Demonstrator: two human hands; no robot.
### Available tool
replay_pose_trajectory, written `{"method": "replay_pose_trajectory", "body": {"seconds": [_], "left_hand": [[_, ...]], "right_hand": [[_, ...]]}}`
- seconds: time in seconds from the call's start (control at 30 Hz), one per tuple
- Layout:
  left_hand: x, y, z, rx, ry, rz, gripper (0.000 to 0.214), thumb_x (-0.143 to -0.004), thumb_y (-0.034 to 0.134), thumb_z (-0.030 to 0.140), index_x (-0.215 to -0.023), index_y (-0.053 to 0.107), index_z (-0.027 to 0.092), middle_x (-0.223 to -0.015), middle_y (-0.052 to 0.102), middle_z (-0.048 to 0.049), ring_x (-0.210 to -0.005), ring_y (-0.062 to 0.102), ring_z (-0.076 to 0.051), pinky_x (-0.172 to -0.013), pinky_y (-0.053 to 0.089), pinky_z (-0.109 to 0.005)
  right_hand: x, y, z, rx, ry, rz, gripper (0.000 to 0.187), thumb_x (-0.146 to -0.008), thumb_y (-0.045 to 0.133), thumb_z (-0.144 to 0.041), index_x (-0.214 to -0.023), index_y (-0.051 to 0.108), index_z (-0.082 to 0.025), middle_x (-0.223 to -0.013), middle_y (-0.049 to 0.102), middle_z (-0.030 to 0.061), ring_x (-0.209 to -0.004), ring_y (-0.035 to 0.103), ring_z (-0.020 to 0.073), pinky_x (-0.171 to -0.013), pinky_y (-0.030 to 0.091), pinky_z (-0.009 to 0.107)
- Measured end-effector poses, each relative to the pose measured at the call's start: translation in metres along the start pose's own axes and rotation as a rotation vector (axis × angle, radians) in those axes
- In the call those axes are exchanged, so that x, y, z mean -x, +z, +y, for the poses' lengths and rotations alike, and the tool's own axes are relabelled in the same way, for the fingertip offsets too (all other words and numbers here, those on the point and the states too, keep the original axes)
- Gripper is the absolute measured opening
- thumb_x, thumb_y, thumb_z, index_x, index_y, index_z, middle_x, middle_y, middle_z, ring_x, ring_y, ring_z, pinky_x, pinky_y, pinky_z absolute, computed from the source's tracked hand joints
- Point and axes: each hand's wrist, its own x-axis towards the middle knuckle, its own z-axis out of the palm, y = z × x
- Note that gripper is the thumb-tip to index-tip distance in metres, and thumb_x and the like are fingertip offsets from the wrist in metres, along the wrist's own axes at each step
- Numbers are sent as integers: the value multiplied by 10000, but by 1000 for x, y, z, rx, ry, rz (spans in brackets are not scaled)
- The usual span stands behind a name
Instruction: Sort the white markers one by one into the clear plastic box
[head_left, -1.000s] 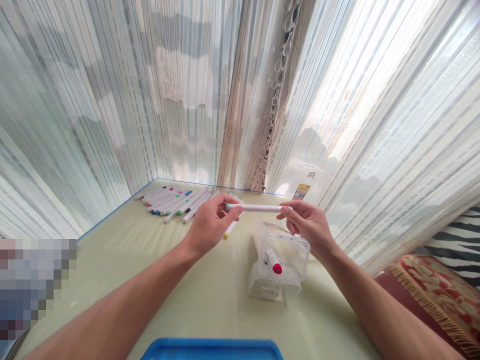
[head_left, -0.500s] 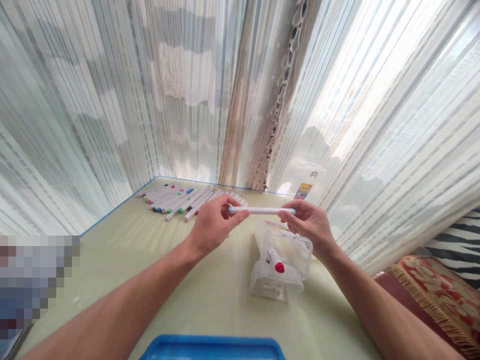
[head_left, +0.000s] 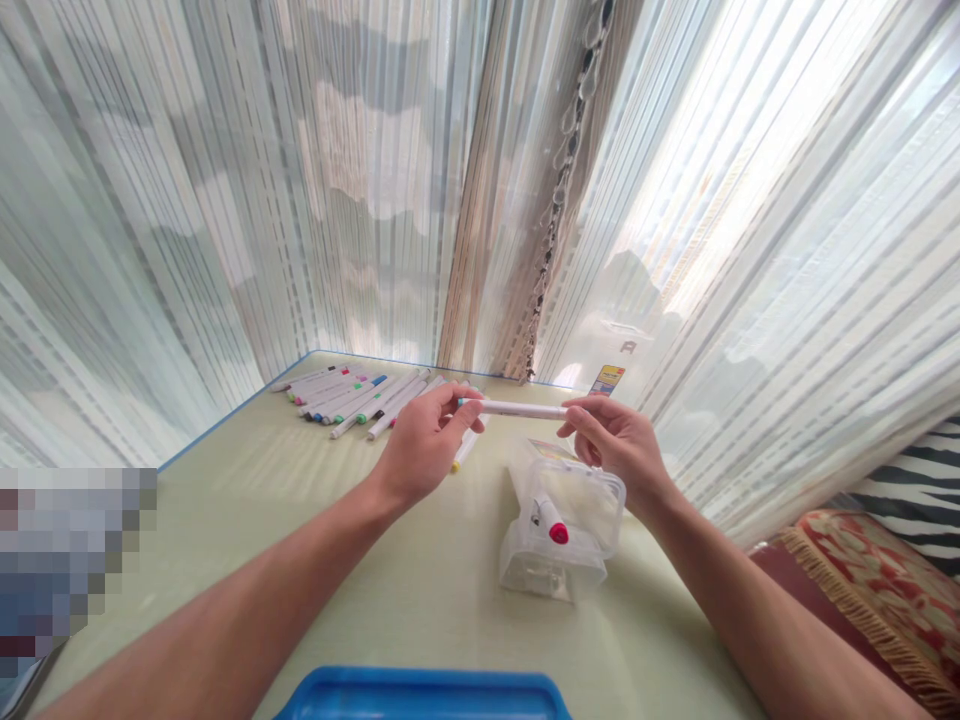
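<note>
Between my two hands a white marker pen (head_left: 521, 409) is held level above the table, with a light blue tip at its left end. My left hand (head_left: 431, 440) pinches that left end, and my right hand (head_left: 619, 445) grips the other end, which its fingers cover. Below my right hand lies a clear plastic case (head_left: 517, 565), its lid open, with a red-ended marker (head_left: 553, 522) in it. Close to my left fingers a yellow-ended marker (head_left: 466, 450) rests on the table. A spread of several white markers (head_left: 352, 400) with coloured ends lies to the left.
A blue plastic tray (head_left: 420, 682) sits at the table's near edge. Clear packaging with a yellow label (head_left: 609, 378) stands at the back against the striped curtain (head_left: 375, 200). To the right is a patterned cushion with fringe (head_left: 885, 570).
The marker has risen slightly, and my right fingers now cover its right end, which showed light blue before. More of the yellow-ended marker has come into view beneath my left hand.
</note>
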Motion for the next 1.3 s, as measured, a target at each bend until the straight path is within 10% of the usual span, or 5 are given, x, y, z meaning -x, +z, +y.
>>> {"method": "replay_pose_trajectory", "body": {"seconds": [1.3], "left_hand": [[0, 0, -3, 78, -32, 56, 291, -900, 611, 379, -1078, 653, 152, -816, 660, -29, -431, 410, -38, -426, 322, -200]], "right_hand": [[-1, -1, 4, 9, 35, 20, 362, -758, 818, -440, -1002, 744, -183, -748, 692, 33, -396, 435, 55, -364, 278, 227]]}}
